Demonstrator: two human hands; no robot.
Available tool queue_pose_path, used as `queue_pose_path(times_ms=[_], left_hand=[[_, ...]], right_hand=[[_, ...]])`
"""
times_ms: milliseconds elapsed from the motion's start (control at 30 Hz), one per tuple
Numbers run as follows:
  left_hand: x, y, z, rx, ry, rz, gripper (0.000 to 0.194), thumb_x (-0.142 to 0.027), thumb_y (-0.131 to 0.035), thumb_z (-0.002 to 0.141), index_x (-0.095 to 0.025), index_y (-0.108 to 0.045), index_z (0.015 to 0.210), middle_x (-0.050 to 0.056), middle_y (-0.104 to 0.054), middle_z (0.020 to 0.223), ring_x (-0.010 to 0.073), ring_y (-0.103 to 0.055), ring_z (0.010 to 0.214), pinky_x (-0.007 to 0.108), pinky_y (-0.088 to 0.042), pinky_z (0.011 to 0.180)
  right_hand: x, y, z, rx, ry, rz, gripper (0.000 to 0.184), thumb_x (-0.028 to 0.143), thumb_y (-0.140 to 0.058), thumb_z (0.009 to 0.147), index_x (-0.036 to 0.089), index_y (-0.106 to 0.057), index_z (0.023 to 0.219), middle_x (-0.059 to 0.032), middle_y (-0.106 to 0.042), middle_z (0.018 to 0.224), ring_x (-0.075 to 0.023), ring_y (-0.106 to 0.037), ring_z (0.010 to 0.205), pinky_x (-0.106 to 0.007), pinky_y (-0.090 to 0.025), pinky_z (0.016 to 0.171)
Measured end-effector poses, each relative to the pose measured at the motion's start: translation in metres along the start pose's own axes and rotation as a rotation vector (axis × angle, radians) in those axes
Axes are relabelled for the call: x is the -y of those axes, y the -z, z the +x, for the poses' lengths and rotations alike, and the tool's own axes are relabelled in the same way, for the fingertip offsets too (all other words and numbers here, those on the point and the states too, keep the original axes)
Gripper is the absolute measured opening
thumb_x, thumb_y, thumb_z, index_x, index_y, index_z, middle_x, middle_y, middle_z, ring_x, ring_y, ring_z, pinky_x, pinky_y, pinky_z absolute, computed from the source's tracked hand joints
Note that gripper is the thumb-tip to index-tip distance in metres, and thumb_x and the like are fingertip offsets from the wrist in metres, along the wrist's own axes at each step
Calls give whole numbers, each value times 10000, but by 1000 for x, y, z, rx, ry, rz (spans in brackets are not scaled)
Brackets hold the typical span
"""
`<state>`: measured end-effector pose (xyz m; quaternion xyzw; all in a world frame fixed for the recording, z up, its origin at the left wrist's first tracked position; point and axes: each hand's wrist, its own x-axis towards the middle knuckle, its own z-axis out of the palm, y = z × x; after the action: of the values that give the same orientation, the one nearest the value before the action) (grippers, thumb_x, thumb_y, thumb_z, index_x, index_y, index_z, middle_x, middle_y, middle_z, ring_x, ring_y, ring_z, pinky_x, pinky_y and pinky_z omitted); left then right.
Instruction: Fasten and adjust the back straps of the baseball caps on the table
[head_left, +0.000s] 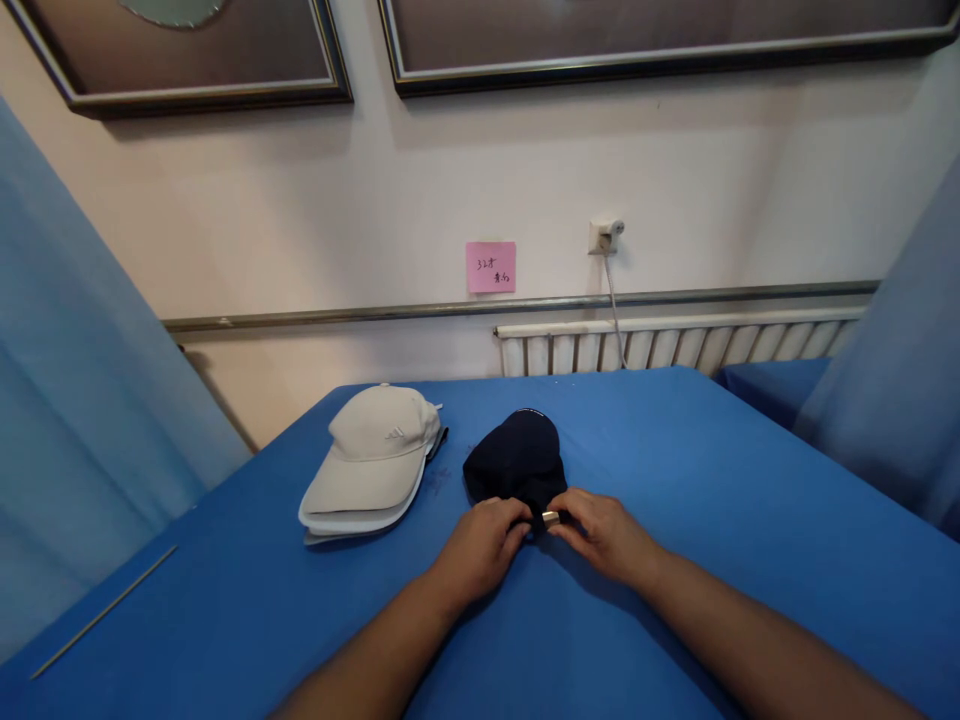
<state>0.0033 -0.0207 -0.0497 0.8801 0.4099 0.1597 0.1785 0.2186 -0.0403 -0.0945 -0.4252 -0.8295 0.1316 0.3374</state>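
A dark navy baseball cap [517,455] lies on the blue-covered table in front of me, its brim pointing away. My left hand [491,540] is closed on the near edge of the cap, at the left end of its back strap. At the strap's other side, my right hand [600,530] pinches the strap beside a small gold-coloured metal buckle [551,518]. The buckle sits between the two hands. How far the strap runs through it is too small to tell.
A stack of light-coloured caps [379,450] stands left of the navy cap. A thin stick [105,610] lies near the left edge of the blue table [697,470]. Blue curtains [67,380] hang at both sides. A radiator [675,345] and a plugged socket [602,238] are behind.
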Motion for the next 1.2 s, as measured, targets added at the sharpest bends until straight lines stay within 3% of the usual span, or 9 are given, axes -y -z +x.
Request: queue_pose_path(times_ms=[300, 533, 700, 833, 967, 1200], left_hand=[[-5, -10, 0, -41, 17, -68, 146, -223, -506, 898, -201, -625, 981, 42, -679, 952, 192, -604, 897, 299, -445, 772], [-7, 1, -4, -134, -111, -9, 185, -185, -528, 883, -206, -625, 1039, 67, -643, 1051, 212, -563, 990, 367, -457, 884], [-2, 1, -5, -188, -117, 72, 210, -158, -622, 807, -223, -661, 1002, 81, -533, 1293, 289, -422, 1245, 491, -386, 1038], [3, -5, -4, -250, -100, 110, 263, -135, -632, 784, -227, -652, 1030, 75, -476, 1376, 320, -321, 1334, 559, -327, 1085], [10, -1, -2, -362, -93, 107, 239, -110, -581, 806, -212, -639, 1014, 84, -463, 1390, 304, -328, 1334, 551, -316, 1094], [19, 4, 3, -489, -73, -25, 199, -89, -494, 845, -197, -647, 914, 81, -578, 1233, 243, -475, 1206, 469, -367, 1048]], right_hand=[[1, -4, 2, 40, 17, 4, 129, 190, -536, 910, 202, -584, 1029, -36, -644, 915, -168, -620, 819, -275, -467, 718], [-5, -3, 1, -4, 16, -4, 166, 224, -519, 930, 190, -576, 1083, -66, -669, 972, -192, -642, 865, -310, -495, 766], [-7, -3, 1, -26, 16, -7, 158, 223, -521, 928, 203, -588, 1069, -69, -676, 973, -195, -652, 858, -315, -505, 762], [-8, -2, 2, -54, 18, -11, 172, 235, -534, 921, 208, -593, 1081, -69, -684, 982, -195, -659, 860, -314, -512, 759], [-11, 2, 1, -121, -22, 6, 180, 262, -540, 920, 204, -594, 1082, -70, -694, 987, -196, -665, 871, -327, -519, 780], [-12, 6, 2, -200, -81, 48, 159, 281, -566, 898, 217, -618, 1035, -43, -704, 936, -183, -671, 841, -311, -526, 772]])
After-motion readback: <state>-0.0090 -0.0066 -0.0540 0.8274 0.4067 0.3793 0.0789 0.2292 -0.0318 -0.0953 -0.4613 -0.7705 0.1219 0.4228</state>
